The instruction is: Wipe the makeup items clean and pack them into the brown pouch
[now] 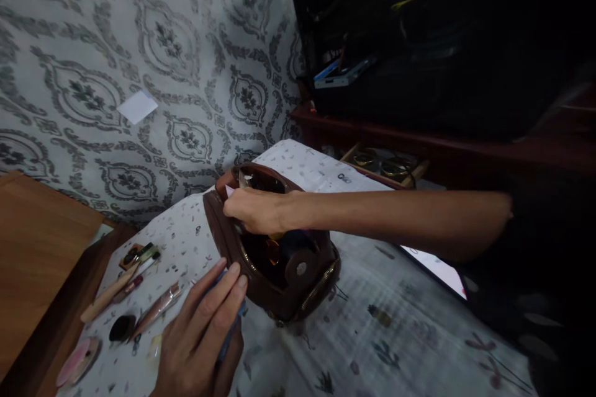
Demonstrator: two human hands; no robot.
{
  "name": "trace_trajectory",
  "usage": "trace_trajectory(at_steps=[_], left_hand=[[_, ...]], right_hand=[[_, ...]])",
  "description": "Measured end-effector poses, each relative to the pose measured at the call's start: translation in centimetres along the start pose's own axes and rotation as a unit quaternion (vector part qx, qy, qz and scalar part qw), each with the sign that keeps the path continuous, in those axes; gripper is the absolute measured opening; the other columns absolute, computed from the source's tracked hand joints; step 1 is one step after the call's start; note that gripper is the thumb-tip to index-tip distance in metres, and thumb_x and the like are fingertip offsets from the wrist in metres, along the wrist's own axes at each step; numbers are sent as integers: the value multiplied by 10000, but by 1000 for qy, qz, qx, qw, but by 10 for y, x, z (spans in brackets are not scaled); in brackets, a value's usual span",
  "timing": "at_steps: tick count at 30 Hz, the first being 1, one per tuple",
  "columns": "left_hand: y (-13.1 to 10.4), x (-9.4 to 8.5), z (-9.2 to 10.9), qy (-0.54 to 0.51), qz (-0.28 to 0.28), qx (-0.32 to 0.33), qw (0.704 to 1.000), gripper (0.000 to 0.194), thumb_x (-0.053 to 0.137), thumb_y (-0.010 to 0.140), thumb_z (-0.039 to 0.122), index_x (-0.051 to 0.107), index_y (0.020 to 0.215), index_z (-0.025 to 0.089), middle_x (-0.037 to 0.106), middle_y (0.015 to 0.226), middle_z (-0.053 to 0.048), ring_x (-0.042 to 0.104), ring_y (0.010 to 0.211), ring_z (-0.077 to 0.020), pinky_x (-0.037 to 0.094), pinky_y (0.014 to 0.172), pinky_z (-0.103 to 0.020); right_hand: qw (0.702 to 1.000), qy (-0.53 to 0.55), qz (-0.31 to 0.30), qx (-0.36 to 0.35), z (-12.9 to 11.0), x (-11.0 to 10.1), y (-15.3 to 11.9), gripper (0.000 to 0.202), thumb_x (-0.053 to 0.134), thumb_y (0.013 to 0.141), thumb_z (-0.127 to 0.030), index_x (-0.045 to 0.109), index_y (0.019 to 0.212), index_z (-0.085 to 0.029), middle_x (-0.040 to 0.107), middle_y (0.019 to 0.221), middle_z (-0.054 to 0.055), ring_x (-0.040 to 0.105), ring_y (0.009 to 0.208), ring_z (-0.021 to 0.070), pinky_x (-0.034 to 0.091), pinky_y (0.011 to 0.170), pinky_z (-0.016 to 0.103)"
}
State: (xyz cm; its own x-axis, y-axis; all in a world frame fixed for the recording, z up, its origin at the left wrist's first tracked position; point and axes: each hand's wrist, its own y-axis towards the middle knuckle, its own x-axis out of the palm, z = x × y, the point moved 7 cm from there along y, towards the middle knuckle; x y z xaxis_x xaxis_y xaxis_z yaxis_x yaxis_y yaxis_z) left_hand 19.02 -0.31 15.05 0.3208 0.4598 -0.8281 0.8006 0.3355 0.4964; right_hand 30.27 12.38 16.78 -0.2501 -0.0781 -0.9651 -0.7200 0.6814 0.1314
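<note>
A dark brown zippered bag (284, 282) lies open on the patterned white cloth. My right hand (254, 208) reaches across its opening, fingers curled down at the far left side. A small pale pink edge (229, 190) shows by those fingers; what they grip is hidden. Inside the bag are an orange item (272, 250) and a dark flap with a round metal snap (301, 268). My left hand (205, 322) is at the bag's near left rim, its long fingers against the leather. Between these fingers and the thumb is a blue thing (226, 342), mostly covered.
On the cloth (386, 298) at left lie a makeup brush (109, 293), a rose-coloured tube (158, 309), a round black item (122, 327) and a pink compact (79, 361). An open drawer (382, 164) with glasses stands beyond. Patterned wallpaper (186, 43) rises behind.
</note>
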Motion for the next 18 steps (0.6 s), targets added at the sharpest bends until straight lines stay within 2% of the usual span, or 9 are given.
trace_trajectory(at_steps=[6, 12, 15, 18], left_hand=[[4, -2, 1, 18, -4, 23, 1000, 527, 530, 853, 34, 527, 1374, 117, 627, 1342, -126, 523, 1319, -263, 531, 1015, -342], [3, -1, 4, 11, -9, 16, 1000, 532, 522, 853, 23, 520, 1377, 114, 616, 1354, -124, 503, 1336, -259, 517, 1030, -340], [2, 0, 2, 9, -7, -11, 1000, 535, 497, 872, 23, 504, 1395, 136, 605, 1369, -120, 493, 1346, -268, 510, 1041, -373], [4, 1, 2, 12, -12, -5, 1000, 529, 499, 884, 45, 497, 1404, 143, 601, 1377, -117, 496, 1345, -265, 520, 1031, -359]], right_hand=[[999, 36, 6, 37, 6, 0, -11, 285, 533, 758, -1, 679, 993, -72, 717, 926, 147, 689, 872, 227, 434, 614, 251], [990, 68, 12, 122, 16, 5, -16, 376, 553, 770, -58, 611, 1140, -86, 706, 1033, 180, 699, 911, 247, 455, 597, 245], [987, 88, 18, 133, 16, 2, -17, 470, 567, 763, -63, 547, 1232, -81, 704, 1043, 186, 699, 939, 262, 470, 615, 246], [987, 94, 16, 132, 17, 1, -16, 444, 590, 746, -68, 569, 1188, -109, 697, 1079, 177, 689, 986, 270, 490, 666, 250]])
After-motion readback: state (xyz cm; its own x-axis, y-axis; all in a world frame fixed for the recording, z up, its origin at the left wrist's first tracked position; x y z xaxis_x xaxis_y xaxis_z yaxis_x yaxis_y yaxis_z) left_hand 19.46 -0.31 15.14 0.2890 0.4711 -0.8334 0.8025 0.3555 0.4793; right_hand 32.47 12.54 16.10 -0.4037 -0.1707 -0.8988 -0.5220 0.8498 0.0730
